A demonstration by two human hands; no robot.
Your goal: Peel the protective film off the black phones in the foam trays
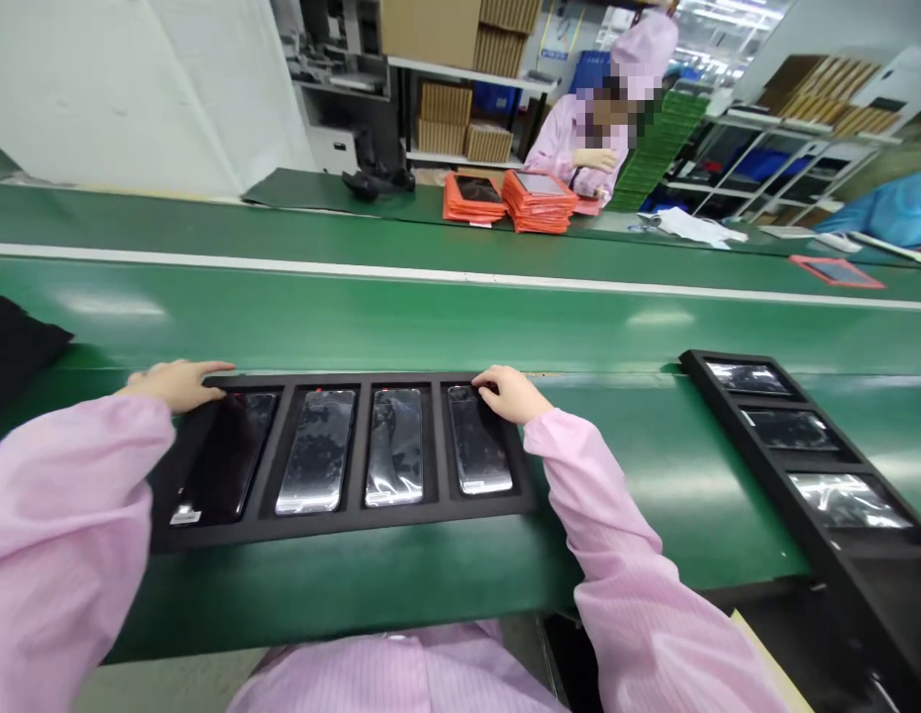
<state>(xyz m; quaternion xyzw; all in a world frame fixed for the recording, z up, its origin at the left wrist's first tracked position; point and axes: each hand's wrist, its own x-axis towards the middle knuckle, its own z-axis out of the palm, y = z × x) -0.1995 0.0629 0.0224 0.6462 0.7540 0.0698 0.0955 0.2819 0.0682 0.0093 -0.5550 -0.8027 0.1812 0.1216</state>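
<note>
A black foam tray (pixel 362 436) lies on the green work surface in front of me, with several smartphone-like panels in its slots. The leftmost panel (pixel 227 456) is darker and larger; the glossy ones (pixel 317 451) beside it seem to be under clear film. My left hand (pixel 174 384) grips the tray's far left corner, thumb and forefinger either side of the rim. At the far right corner, my right hand (pixel 512 393) pinches the rim, its fingertips beside the top of the rightmost panel (pixel 479 446).
Another black tray (pixel 772 446) with similar panels lies at a slant on the right. Beyond a white strip (pixel 460 276), stacks of orange-framed panels (pixel 539 203) stand before a co-worker in pink (pixel 571 134). Black material (pixel 19 347) sits at the left edge.
</note>
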